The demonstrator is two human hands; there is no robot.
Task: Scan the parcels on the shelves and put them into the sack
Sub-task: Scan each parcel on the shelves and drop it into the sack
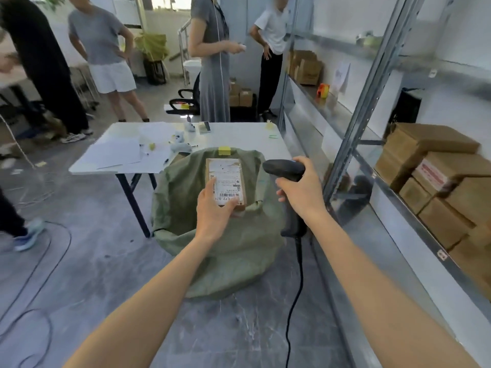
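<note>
My left hand (214, 212) holds a small brown parcel (225, 176) with a white barcode label facing up, right above the open mouth of the green sack (186, 208) that stands on the floor. A black corded barcode scanner (285, 171) is gripped in my right hand (303, 192), its head pointing left toward the parcel, a short way to the parcel's right. More brown parcels (435, 176) are stacked on the metal shelf (414, 216) at the right.
A white folding table (239, 134) with papers, small toys and a phone stands behind the sack. Several people stand beyond it. The scanner cable (297, 288) hangs down to the floor. Loose cables lie on the floor at the left. Further boxes (305, 66) sit on the far shelf.
</note>
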